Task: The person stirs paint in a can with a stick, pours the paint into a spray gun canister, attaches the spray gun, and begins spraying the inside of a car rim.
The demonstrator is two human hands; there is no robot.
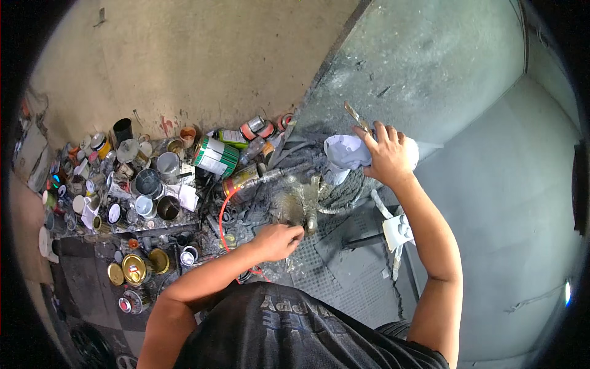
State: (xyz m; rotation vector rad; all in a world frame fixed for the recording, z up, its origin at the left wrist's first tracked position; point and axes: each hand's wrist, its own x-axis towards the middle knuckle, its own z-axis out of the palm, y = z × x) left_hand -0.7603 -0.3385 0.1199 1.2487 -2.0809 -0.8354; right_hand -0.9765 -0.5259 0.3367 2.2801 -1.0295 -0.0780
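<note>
While two hands work, one white cup (344, 154) is held.

1. Cluster of paint cans (147, 184) sits on the floor (184, 61), left of the person.
2. Large tipped can (215, 157) lies at the cluster's right edge, before the wall.
3. Spray gun (295, 206) lies centre, right of the cans; left hand (278, 240) on it.
4. Right hand (387, 157) holds crumpled paper (344, 150), behind and right of the gun.
5. Panel (491, 184) spreads to the right.
</note>
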